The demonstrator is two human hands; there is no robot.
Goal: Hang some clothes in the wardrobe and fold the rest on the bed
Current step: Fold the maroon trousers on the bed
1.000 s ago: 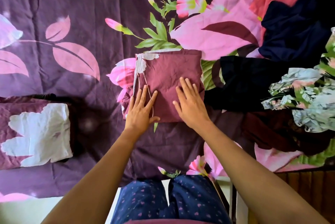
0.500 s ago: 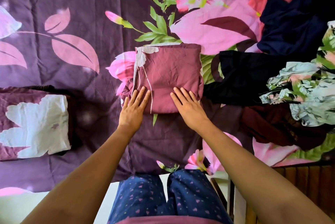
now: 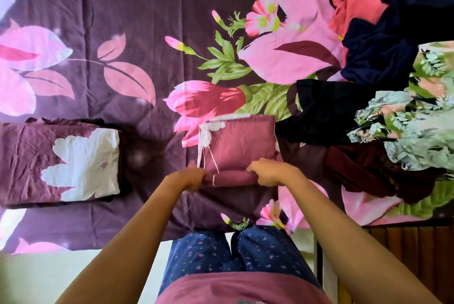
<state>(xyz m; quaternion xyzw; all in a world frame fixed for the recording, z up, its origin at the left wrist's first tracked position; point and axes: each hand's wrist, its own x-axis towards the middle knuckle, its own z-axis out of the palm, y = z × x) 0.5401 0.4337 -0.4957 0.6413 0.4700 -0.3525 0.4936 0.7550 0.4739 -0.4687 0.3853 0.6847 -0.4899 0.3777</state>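
Garment (image 3: 239, 142), maroon, folded, on bed (image 3: 122, 21): left hand (image 3: 190, 177) and right hand (image 3: 266, 172) grip its near edge, fingers curled, tips hidden under fabric. Clothes pile (image 3: 393, 58) cut off right.

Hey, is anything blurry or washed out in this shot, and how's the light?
Head view: soft, even light, no glare; left hand and right hand gripping the folded maroon garment are slightly motion-blurred; the unfolded clothes pile smears toward the right edge; a dark shadow edges the folded stack at left.
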